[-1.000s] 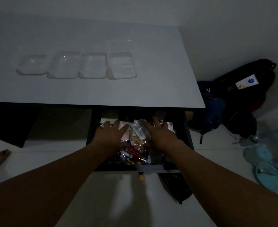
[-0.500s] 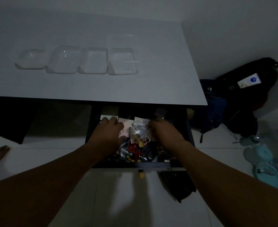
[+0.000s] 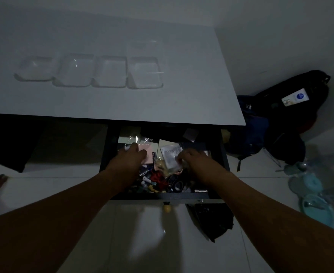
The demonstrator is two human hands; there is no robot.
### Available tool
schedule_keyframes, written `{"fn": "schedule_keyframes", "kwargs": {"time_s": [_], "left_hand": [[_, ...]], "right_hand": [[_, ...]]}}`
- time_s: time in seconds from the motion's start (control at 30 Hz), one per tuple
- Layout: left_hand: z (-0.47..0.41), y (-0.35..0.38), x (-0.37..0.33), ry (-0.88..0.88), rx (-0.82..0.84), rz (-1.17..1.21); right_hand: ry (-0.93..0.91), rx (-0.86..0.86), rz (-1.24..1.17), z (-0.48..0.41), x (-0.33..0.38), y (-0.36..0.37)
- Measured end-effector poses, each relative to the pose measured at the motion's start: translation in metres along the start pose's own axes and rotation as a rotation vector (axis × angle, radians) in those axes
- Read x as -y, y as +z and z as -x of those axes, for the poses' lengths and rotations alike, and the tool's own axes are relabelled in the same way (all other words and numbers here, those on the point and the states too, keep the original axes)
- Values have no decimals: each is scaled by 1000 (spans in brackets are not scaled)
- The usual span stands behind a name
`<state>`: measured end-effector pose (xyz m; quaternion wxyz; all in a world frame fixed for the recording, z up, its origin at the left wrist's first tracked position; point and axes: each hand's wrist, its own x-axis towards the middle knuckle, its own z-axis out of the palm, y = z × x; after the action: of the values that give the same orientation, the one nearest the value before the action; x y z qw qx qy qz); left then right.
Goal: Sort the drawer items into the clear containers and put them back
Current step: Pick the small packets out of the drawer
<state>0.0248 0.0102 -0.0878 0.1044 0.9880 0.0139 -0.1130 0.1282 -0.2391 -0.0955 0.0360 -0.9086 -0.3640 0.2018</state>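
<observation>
**A:** Where do things stand?

**B:** The drawer [image 3: 191, 196] is pulled out under the bench [image 3: 122, 103], and its clutter [image 3: 156, 180] is all inside. Four clear containers [image 3: 110, 72] sit in a row on the bench, with nothing in them that I can see.

**A:** And the hands?

**B:** The right hand [image 3: 193, 160] pinches the edge of a clear packet [image 3: 170, 156] toward the drawer's back. The left hand [image 3: 130, 160] lies with bent fingers over a pink pad [image 3: 149, 154]. In this dim light I cannot tell whether it grips it.

**A:** How best to go on?

**B:** I'd take the flat, light things first, since they lie on top. Draw them toward the body before lifting, because the bench overhangs the drawer's back. Give each kind its own container. Leave the small loose bits at the front for last, as they'd likely scatter if scooped in a hurry.
</observation>
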Motion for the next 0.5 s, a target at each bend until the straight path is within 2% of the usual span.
{"fn": "schedule_keyframes", "kwargs": {"time_s": [0.1,0.33,0.5], "left_hand": [[-2,-1,3,-18,-24,53],[-10,-19,1,-25,-163,95],[-12,-43,-6,63,-214,60]], "right_hand": [[3,-97,-56,-3,-1,-4],[135,-209,-178,4,-6,-28],[231,-417,-350,13,-10,-65]]}}
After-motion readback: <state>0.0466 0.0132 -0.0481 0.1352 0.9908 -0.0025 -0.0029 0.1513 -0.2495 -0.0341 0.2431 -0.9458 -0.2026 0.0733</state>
